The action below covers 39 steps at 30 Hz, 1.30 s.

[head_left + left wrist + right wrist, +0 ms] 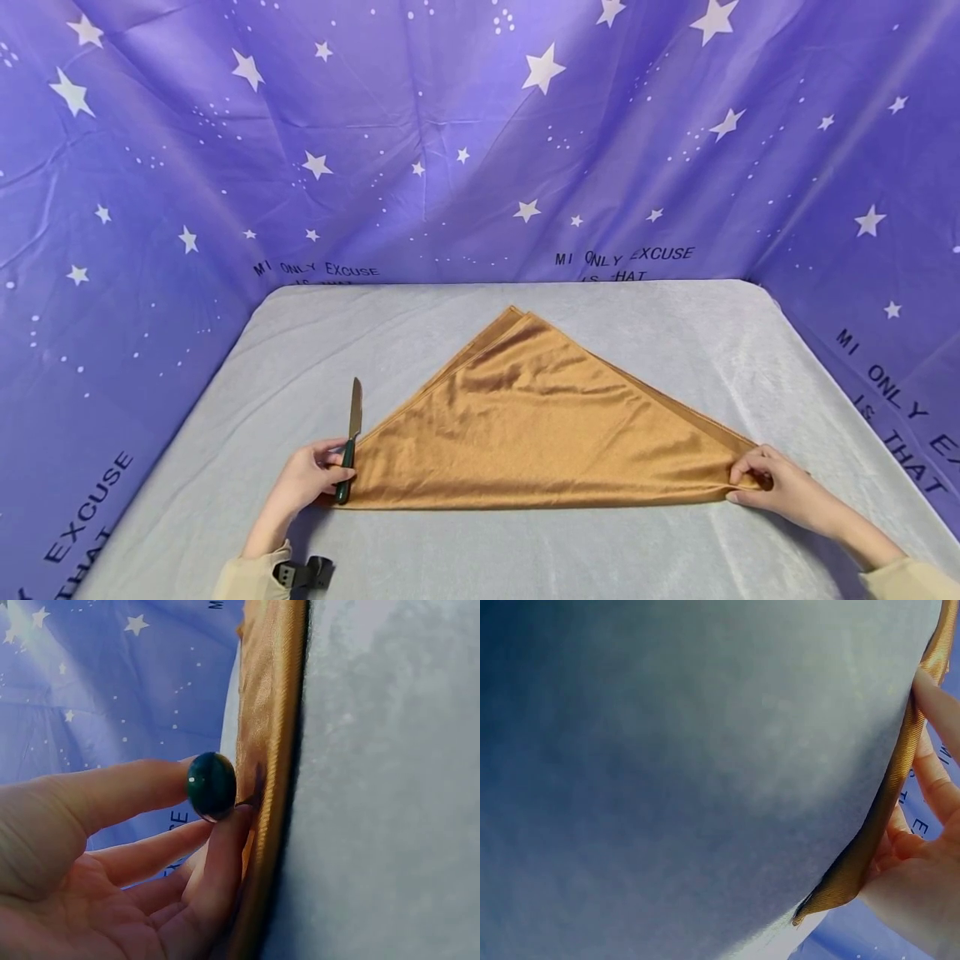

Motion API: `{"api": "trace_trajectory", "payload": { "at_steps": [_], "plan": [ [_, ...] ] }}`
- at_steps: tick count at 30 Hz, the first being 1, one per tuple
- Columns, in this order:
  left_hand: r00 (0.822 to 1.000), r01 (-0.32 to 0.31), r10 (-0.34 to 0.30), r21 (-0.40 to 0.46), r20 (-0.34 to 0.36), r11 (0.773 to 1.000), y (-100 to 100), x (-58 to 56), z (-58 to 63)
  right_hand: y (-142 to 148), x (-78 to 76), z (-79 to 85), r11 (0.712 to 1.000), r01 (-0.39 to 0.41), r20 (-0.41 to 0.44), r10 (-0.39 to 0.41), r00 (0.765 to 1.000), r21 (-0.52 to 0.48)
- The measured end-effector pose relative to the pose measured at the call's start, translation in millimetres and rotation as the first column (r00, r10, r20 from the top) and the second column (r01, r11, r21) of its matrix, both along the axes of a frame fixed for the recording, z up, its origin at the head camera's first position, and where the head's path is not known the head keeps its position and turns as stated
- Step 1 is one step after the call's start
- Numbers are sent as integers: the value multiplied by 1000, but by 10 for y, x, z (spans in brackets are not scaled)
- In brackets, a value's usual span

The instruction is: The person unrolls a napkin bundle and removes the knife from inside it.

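A golden-brown satiny cloth [525, 425] lies folded into a wide triangle, its peak pointing away from me and its long fold along the near side. At its left corner my left hand [302, 478] pinches the dark green handle of a knife [350, 442], whose blade points away. The handle's rounded end [212, 786] shows between thumb and finger in the left wrist view; whether those fingers also grip the cloth, I cannot tell. My right hand [783, 490] pinches the cloth's right corner between thumb and fingers. Its fingers lie against the cloth's edge [900, 761] in the right wrist view.
Pale grey plush fabric covers the table [570, 550]. A purple curtain [420, 108] with white stars and lettering encloses the back and both sides. A black strap device [303, 573] sits at the left wrist.
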<state>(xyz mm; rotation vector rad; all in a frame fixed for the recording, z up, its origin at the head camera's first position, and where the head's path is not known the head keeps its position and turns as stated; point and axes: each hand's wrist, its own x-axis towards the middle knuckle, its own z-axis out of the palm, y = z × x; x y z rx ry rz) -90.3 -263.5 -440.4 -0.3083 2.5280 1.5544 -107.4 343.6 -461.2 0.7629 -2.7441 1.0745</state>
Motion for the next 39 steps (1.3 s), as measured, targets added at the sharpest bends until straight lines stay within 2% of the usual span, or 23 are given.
{"api": "trace_trajectory", "payload": {
  "at_steps": [8, 14, 18, 27, 31, 39],
  "plan": [
    [1000, -17, 17, 41, -3, 999, -11, -13, -9, 6, 7, -6, 1000, -6, -15, 6, 1000, -1],
    [999, -14, 14, -1, -45, 1000, -4, -130, 75, -8, 14, 11, 1000, -2, -8, 2, 1000, 1],
    [998, -3, 0, -42, -59, 999, -11, -269, 159, -15, 19, 15, 1000, 9, -8, -9, 1000, 4],
    [997, 58, -60, -36, -57, 998, -1, -633, 300, -3, 14, 2, 1000, -4, -10, 4, 1000, 4],
    [996, 64, -65, -6, -53, 998, 20, -797, 306, -8, 13, 9, 1000, 1, -14, -1, 1000, 8],
    [998, 62, -62, 1, -15, 998, 68, -1070, 259, -8, 15, 5, 1000, -13, -35, 13, 999, -4]
  ]
}}
